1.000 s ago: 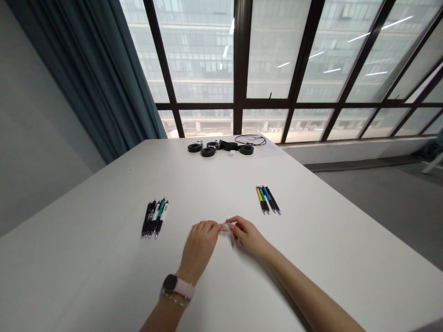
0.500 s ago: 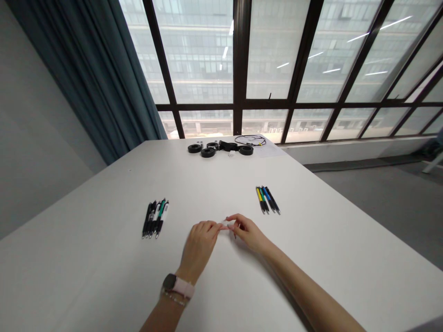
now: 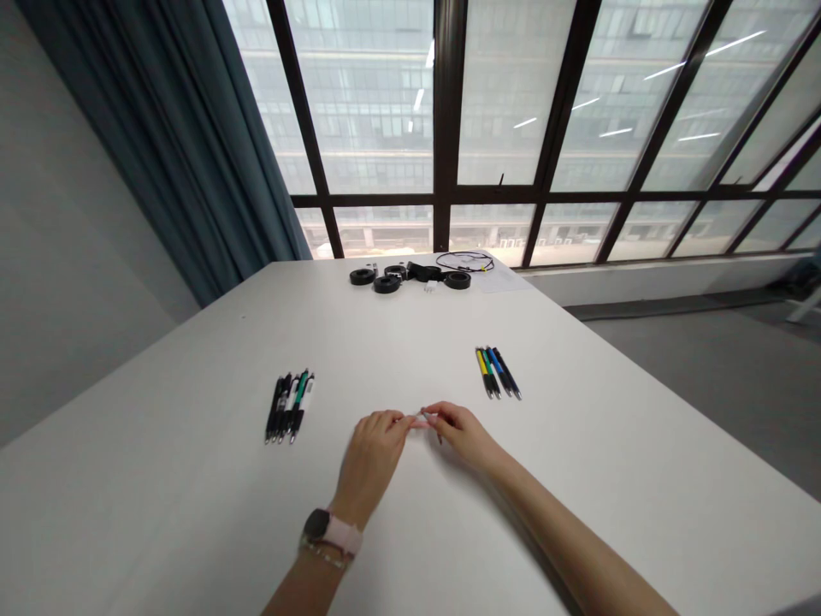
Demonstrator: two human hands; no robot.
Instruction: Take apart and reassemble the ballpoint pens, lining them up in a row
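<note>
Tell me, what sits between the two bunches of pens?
Only bare white table lies between the left pens and right pens, seen in the head view.

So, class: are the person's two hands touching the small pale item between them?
Touching: the head view shows left hand and right hand fingertips pinching the small pale item.

Right hand (image 3: 463, 432) fingers closed in — small item (image 3: 422, 419) pinched.

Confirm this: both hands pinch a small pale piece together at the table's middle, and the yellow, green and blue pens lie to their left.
Not quite. The head view shows the yellow, green and blue pens to the right of the left hand and right hand, which do pinch the small pale piece.
</note>
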